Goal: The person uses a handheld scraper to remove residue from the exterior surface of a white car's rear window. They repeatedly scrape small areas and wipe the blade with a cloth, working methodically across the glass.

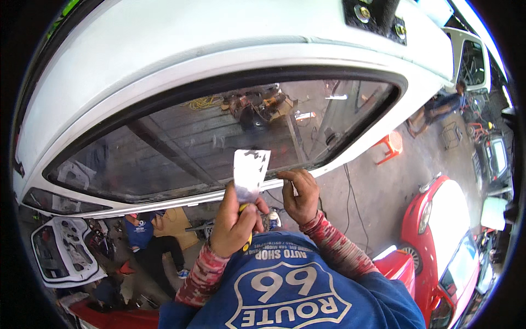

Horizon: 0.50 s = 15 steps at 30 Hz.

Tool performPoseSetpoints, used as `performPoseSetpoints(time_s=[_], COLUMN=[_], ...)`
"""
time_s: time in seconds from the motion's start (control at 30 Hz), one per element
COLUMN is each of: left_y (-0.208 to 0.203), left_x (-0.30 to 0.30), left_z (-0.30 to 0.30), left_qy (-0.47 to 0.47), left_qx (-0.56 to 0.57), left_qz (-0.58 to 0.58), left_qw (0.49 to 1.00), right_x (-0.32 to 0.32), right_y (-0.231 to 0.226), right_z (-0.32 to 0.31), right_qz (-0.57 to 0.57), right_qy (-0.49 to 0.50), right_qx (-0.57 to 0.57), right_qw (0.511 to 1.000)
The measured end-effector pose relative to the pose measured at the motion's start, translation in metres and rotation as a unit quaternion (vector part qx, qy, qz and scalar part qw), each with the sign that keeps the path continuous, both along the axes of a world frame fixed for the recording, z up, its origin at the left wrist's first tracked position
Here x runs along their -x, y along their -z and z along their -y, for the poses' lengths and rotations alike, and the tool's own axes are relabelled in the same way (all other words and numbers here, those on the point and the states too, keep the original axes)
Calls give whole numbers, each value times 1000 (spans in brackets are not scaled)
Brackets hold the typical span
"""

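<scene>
Dressed in a blue shirt (307,290) with a large white shield-shaped emblem and white lettering printed across the chest, seen from above at the lower edge. Under it, tight long sleeves (334,247) in a mottled red, pink and grey pattern, reaching from beneath the short blue shirt sleeves down to both wrists. Bare left hand (234,222) and bare right hand (300,194), no gloves, rings or watch visible.
</scene>
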<state>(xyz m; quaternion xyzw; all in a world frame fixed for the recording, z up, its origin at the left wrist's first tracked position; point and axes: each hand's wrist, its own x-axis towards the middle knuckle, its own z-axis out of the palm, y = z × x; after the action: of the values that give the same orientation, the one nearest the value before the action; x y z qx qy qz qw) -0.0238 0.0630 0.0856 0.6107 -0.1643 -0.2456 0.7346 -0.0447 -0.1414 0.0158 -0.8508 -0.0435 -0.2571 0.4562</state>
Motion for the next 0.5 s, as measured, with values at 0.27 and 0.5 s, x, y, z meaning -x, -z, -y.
performPoseSetpoints(time_s=[0.27,0.5], left_y=[-2,-15], left_x=[-26,-35], left_z=[40,50], left_qy=[-56,-23], left_qx=[-51,-15], left_qz=[165,137], left_qw=[983,990], right_x=[0,-11], right_y=[-67,-85], right_z=[-23,-13], right_qz=[50,56], right_qy=[45,-5], right_qx=[161,121], right_qw=[985,991])
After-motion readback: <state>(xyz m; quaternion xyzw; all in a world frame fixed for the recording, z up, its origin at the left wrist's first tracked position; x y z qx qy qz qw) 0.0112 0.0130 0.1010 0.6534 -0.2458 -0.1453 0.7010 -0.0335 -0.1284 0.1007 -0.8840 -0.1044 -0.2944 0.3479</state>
